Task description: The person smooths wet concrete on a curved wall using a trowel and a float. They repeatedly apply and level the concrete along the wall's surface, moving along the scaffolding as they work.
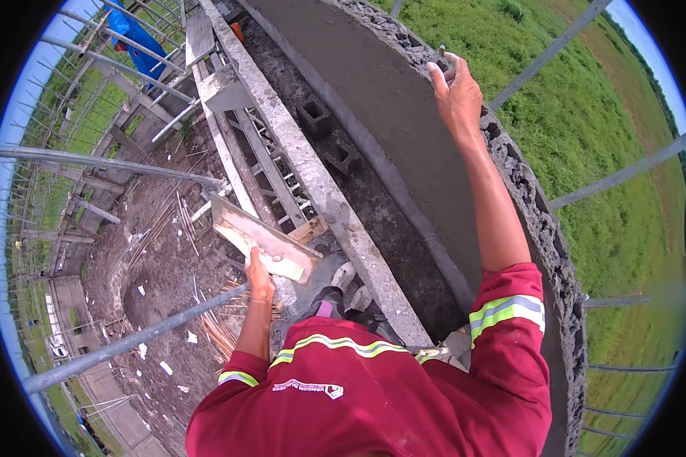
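My left hand [259,280] is closed on a plastering float [263,238], a flat rectangular board with pale, mortar-smeared parts, held out over the lower level at my left. My right hand [462,100] is raised along the top of a curved wall [434,175]. Its thumb and fingers are spread at the wall's rough upper edge, and no tool shows in them. Just beyond the fingertips a small upright piece [442,49] stands on that edge, too small to make out. The inner face of the wall carries smooth grey plaster.
I stand by a long mortar-crusted plank [312,175] running forward. Hollow concrete blocks [313,116] lie between plank and wall. Metal scaffold poles [137,343] cross at left, with a blue tarp [135,38] far left. Grass [587,145] lies beyond the wall. Debris covers the lower ground.
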### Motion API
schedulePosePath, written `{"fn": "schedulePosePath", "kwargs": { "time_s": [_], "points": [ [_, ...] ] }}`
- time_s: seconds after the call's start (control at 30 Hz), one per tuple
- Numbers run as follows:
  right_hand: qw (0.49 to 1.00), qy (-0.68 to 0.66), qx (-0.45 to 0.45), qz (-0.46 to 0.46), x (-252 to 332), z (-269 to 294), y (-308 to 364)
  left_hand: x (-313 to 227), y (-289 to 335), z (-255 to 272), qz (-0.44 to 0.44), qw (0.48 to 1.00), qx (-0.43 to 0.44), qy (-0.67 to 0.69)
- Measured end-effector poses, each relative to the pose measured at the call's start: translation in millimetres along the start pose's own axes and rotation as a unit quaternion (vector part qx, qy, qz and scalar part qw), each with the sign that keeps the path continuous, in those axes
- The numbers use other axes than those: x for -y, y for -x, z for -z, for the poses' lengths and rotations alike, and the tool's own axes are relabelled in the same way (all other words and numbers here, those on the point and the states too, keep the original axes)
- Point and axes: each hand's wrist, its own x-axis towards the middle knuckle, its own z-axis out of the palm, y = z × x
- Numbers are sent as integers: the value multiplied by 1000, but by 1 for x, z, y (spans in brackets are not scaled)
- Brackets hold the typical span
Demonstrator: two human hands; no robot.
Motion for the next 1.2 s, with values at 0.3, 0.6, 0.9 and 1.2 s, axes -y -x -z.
{"fn": "schedulePosePath", "kwargs": {
  "time_s": [0.3, 0.6, 0.9, 1.2],
  "points": [
    [965, 223, 137, -6, -119, -67, -140, -63, 68, 188, -88, 941, -177, -274],
    [909, 366, 199, 7, -136, -55, -153, -8, 47, 302, 3, 803, -225, -552],
    [892, 405, 199, -11, -155, -50, -155, 38, 29, 346, 100, 740, -233, -624],
    [897, 409, 158, -60, -128, -49, -132, -5, 2, 276, 40, 764, -269, -585]
  ]
}}
